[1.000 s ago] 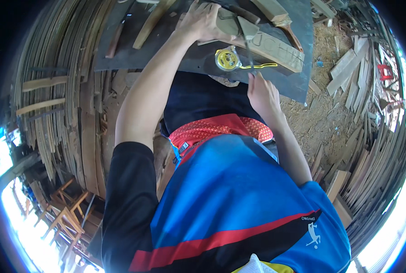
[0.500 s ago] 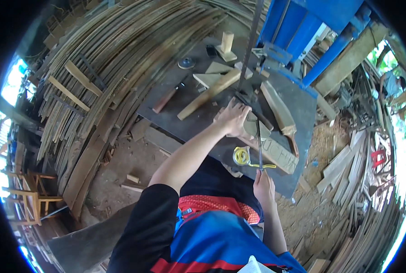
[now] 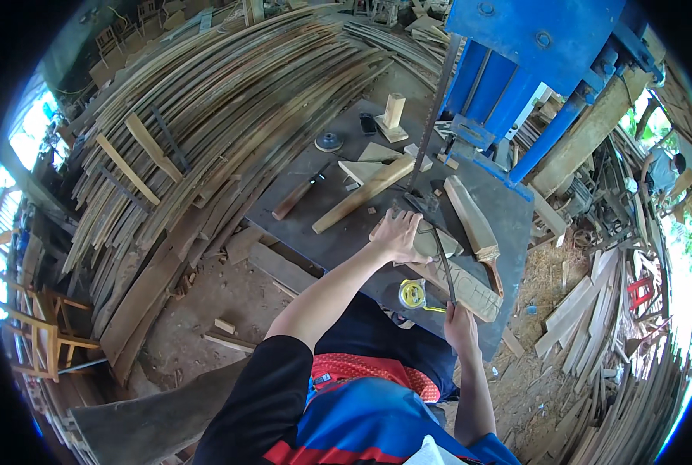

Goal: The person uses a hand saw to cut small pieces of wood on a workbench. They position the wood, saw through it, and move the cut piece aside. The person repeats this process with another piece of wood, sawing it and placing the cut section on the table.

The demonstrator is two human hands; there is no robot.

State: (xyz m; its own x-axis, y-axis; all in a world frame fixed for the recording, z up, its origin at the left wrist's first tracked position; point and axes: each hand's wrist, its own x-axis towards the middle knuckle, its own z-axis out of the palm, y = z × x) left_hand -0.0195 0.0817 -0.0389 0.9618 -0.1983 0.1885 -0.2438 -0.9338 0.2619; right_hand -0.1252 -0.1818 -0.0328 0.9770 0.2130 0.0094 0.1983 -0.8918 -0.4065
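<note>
My left hand (image 3: pixel 398 235) is closed over the far end of a long wooden block (image 3: pixel 470 291), which lies on the dark saw table (image 3: pixel 284 242). My right hand (image 3: pixel 461 328), near the table's front edge, grips the lower end of a thin dark metal rod (image 3: pixel 446 271). The rod slants over the block, its far end close to my left fingers. A flat piece of wood (image 3: pixel 445 246) lies beside the block, partly behind the rod. Just left of the block sits a yellow tape measure (image 3: pixel 412 294). Beyond my left hand stands the narrow saw blade (image 3: pixel 436 101).
The blue saw frame (image 3: pixel 543 46) rises at the far right. On the table are a shaped wooden leg (image 3: pixel 470 213), a long wooden bar (image 3: pixel 361 195), a wooden-handled tool (image 3: pixel 295 200) and a round disc (image 3: pixel 329 142). Stacked boards (image 3: pixel 229 101) fill the left.
My right hand and the rod have shifted slightly to the right, and the rod tilts more. My left hand stays on the block. The whole view has moved a little.
</note>
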